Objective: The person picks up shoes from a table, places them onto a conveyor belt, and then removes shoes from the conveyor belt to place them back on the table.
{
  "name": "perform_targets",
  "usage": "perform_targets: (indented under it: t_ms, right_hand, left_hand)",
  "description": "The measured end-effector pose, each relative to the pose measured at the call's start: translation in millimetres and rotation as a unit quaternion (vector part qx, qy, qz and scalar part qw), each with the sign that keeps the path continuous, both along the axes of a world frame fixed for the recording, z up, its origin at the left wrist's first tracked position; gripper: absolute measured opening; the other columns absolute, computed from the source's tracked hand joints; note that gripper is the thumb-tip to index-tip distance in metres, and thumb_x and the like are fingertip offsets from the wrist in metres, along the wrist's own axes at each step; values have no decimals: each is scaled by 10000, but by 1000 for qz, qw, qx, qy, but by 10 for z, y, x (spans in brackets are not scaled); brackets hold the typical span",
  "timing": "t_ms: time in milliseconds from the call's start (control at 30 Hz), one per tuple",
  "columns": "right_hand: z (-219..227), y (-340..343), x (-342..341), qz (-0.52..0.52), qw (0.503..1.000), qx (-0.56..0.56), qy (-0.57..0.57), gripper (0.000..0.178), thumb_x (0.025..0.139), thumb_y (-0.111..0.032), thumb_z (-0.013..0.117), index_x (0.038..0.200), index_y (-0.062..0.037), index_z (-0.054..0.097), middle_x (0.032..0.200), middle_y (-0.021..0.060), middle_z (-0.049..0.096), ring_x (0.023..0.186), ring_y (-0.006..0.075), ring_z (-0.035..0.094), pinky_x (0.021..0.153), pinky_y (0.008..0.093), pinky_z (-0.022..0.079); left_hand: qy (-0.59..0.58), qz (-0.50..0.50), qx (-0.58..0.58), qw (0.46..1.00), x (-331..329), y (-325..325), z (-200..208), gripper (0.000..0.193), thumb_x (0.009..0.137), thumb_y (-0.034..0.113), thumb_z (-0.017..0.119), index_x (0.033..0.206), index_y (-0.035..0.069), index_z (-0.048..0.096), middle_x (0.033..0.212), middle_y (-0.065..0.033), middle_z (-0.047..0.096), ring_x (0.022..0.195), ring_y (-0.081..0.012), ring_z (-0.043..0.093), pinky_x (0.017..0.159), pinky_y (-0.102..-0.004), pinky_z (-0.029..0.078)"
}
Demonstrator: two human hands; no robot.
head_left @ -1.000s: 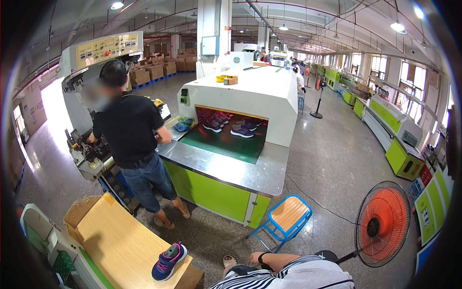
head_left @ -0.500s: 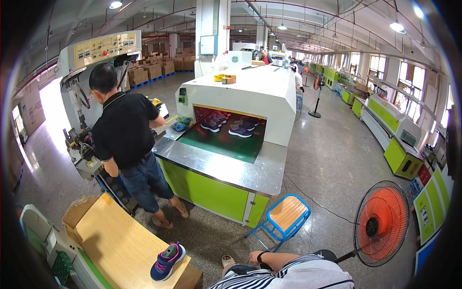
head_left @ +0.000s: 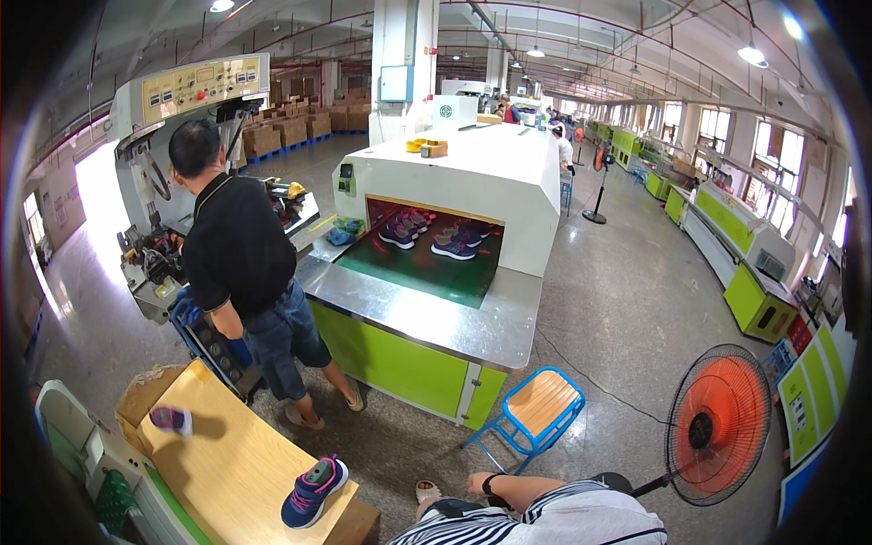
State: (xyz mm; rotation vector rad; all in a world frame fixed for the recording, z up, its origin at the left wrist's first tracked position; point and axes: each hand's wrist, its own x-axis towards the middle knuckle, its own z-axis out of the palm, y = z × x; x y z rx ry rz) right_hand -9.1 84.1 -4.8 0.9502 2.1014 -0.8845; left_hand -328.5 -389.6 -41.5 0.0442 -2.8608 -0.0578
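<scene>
My right hand [head_left: 478,483] rests low in front of my striped clothing [head_left: 454,525], a black band [head_left: 493,484] round its wrist. Its fingers are turned down and too small to read. My left hand is out of view. To the left, a navy and pink sneaker [head_left: 314,491], with a grey-green piece in its opening, sits on the near end of a wooden board [head_left: 227,445]. A second, motion-blurred purple and white shoe [head_left: 171,420] shows over the board's far end. Beyond stands a co-worker [head_left: 241,236] in a black shirt, facing a machine.
A white tunnel machine [head_left: 454,173] has several sneakers [head_left: 454,245] on its green belt [head_left: 409,277]. A blue-framed stool [head_left: 543,406] stands before it. An orange fan [head_left: 718,422] is at the right, its cable along the floor. Green machines [head_left: 749,227] line the right wall.
The blurred shoe has appeared over the board's far end. The co-worker has shifted slightly right and turned toward the machine on the left. My right hand looks unchanged.
</scene>
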Motion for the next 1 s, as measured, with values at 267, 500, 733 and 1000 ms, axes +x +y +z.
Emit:
perform_targets:
  t_ms: [267,500,733,1000]
  right_hand:
    - [-112,29,4,4,1000,12,12,345,870,-314,636,1062,-36,706,1058,179,709,1007,332,662,858,464,499]
    - [-146,-22,48,-8,999,38,36,343,859,-316,649,1043,-32,708,1048,192,705,1004,346,660,847,469,501]
    - [-158,-142,66,26,999,14,27,329,850,-316,643,1000,-31,708,976,181,711,937,337,666,825,460,502]
    - [-527,11,519,-107,984,23,141,229,852,-249,659,950,-53,726,915,135,729,864,268,694,782,386,537]
  left_hand:
    - [39,83,77,993,60,156,-259,1459,528,1016,452,1520,-32,231,1520,-329,266,1351,-570,288,1076,-686,246]
    - [-198,119,127,965,184,250,323,1526,535,992,505,1518,-104,104,1570,-362,57,1435,-578,9,1153,-653,67]
    - [-214,151,27,965,331,258,564,1302,684,880,559,1486,-100,259,1530,-379,202,1427,-555,152,1151,-616,180]
    - [-324,118,175,922,246,423,936,1433,644,839,643,1529,-75,-17,1610,-276,-67,1489,-417,-103,1200,-536,-62]
